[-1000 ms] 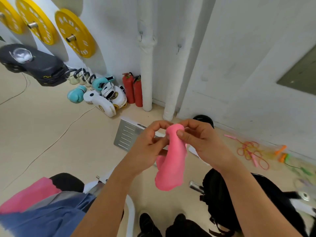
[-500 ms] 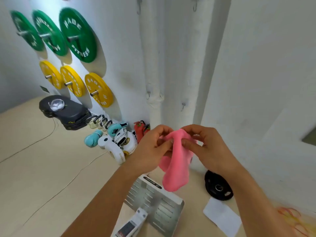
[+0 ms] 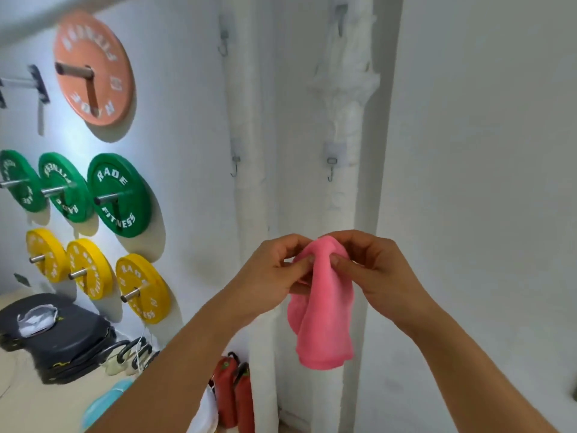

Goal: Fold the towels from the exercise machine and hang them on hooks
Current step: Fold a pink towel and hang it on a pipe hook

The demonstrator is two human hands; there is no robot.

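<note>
Raised toward the hooks (image 3: 331, 170), both hands' (left (image 3: 274, 273), right (image 3: 371, 270)) grip pinches the pink towel's (image 3: 324, 323) top; it hangs below

You have one head-worn view, facing forward and slightly down at a white wall (image 3: 468, 151) with hooks (image 3: 331, 165), close above both raised hands.

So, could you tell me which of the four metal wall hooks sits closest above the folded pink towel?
The lower right metal wall hook, directly above the folded pink towel; the lower left one sits further left, and the two upper hooks are much higher.
</note>
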